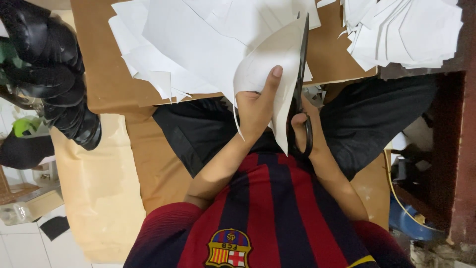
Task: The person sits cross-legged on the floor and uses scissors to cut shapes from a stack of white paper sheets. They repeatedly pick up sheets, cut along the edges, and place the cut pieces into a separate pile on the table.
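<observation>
Striped in dark red and navy, the person's shirt [267,213] fills the bottom of the view, and both bare forearms run up from it toward the middle. Left hand [255,106] is clenched on a white paper sheet [270,54], thumb laid flat up its face, the sheet curving up and away from the body. Right hand [302,124] sits just beside it, fingers through the black loops of a pair of scissors [301,74]; the hand grips the handles, largely hidden behind the sheet's lower corner. Long black blades point straight away from the person, running along the sheet's right edge and touching it, so the paper lies just left of the blades and the blades' long axis follows the sheet's own length. Whether the blades are parted or closed cannot be told from this angle. Both hands are equally near the sheet, the left on its middle, the right at its lower edge.

Beyond the hands a brown cardboard bench [99,74] carries a loose heap of white paper pieces [188,39], and a second stack of cut pieces [401,30] lies at the far right, well apart from the first. Black trousers [198,129] show below the bench edge. Black gloves [54,69] hang at upper left, over tan sheeting [94,188] and a white tiled floor [20,248].
</observation>
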